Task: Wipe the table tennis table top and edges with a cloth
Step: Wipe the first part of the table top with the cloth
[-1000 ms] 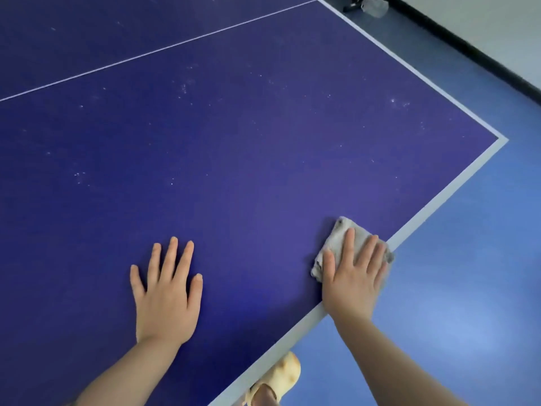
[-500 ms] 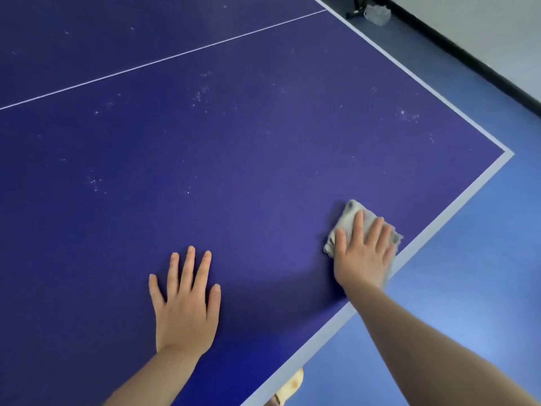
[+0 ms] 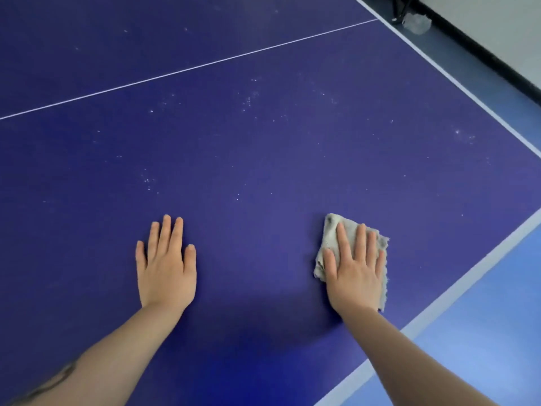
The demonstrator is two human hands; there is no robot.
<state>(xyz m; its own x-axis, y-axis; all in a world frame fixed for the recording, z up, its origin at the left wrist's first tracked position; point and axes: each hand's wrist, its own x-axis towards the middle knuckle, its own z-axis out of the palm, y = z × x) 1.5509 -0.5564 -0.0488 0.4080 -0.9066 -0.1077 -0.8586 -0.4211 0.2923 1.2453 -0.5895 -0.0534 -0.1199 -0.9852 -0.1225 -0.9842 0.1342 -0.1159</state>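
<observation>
Inward from the white edge line toward ten o'clock, the right hand [image 3: 355,269] has slid the cloth [image 3: 332,230], fingers straight and spread, pressing it flat on the table [image 3: 263,159]. Left hand [image 3: 167,268], fingers straight, braces at nine o'clock, likely for balance.

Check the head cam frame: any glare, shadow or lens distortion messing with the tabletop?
Head view: soft shadow pools on the table between and below the left hand and right hand; no hard glare, only a pale sheen right of the cloth. White specks stay sharp. The wide-angle lens slightly bows the centre line.
</observation>
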